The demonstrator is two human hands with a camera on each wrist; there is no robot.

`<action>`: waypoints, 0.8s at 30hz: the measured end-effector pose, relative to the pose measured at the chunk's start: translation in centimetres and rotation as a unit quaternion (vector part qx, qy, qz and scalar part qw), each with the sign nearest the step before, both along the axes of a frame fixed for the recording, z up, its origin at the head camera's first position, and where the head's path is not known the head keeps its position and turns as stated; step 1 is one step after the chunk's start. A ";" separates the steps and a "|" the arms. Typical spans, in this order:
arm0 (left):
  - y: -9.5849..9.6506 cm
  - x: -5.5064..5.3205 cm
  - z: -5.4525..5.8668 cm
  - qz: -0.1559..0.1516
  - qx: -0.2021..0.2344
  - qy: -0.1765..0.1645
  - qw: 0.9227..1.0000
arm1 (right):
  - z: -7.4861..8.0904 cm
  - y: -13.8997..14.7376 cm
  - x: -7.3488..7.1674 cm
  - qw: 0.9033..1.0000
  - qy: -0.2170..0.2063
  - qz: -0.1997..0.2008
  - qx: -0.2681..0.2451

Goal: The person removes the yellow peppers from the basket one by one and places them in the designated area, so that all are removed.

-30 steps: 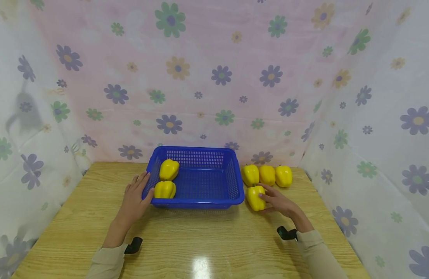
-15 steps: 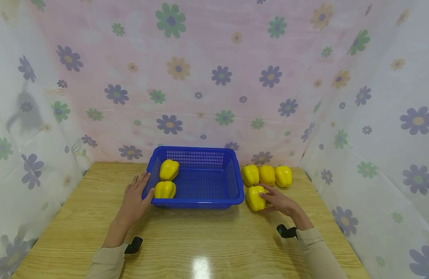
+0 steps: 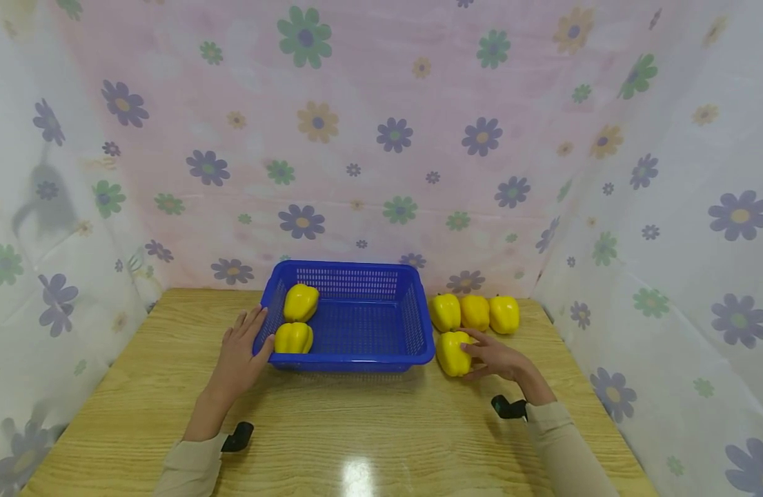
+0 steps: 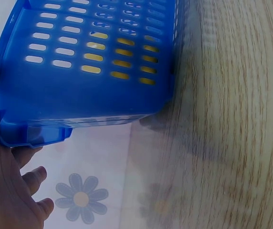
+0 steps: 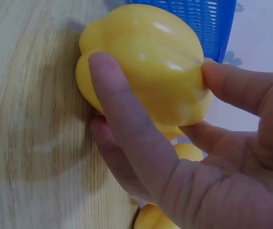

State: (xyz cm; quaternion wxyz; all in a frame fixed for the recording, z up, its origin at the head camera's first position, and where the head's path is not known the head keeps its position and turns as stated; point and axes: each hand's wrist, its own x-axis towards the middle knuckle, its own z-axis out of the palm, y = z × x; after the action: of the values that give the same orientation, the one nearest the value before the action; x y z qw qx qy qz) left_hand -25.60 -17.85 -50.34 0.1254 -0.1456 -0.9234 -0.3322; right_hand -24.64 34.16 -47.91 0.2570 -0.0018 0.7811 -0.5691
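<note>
My right hand [image 3: 498, 360] holds a yellow bell pepper [image 3: 451, 354] just right of a blue plastic basket [image 3: 350, 358]. In the right wrist view, thumb and fingers sit around the sides of that pepper [image 5: 146, 47], close over the wood. My left hand [image 3: 237, 353] rests against the basket's left rim, fingers fairly straight and thumb at the near corner. The left wrist view has the fingers [image 4: 34, 179] beside the basket's rim lip. Two yellow peppers, one far [image 3: 301, 302] and one near [image 3: 293, 339], lie along the left side inside the basket.
Behind the held pepper, three more yellow peppers stand in a row: left [image 3: 446, 312], middle [image 3: 475, 313] and right [image 3: 504, 314]. A wooden table [image 3: 369, 428] carries everything. Flower-patterned sheets [image 3: 357, 138] enclose its back and sides.
The right hand and its pepper have shifted very slightly left, toward the basket. The left hand, the basket and the other peppers stay where they were.
</note>
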 end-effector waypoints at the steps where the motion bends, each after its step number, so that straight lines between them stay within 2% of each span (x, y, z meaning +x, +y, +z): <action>1: 0.0 0.0 0.0 0.000 0.000 -0.001 1.000 | 0.0 0.1 -0.1 1.000 -0.002 -0.001 -0.001; 13: 0.1 0.0 0.2 0.002 0.006 -0.002 1.000 | -0.3 0.3 -0.5 1.000 0.000 -0.004 0.003; 24: 0.1 0.0 0.0 0.002 0.007 0.001 1.000 | 0.2 0.1 0.1 1.000 0.008 -0.011 0.010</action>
State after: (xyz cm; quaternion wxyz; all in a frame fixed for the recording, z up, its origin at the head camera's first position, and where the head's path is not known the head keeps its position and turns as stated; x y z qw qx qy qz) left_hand -25.58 -17.76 -50.30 0.1284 -0.1429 -0.9212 -0.3382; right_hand -24.50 34.21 -47.73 0.2447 0.0051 0.7884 -0.5644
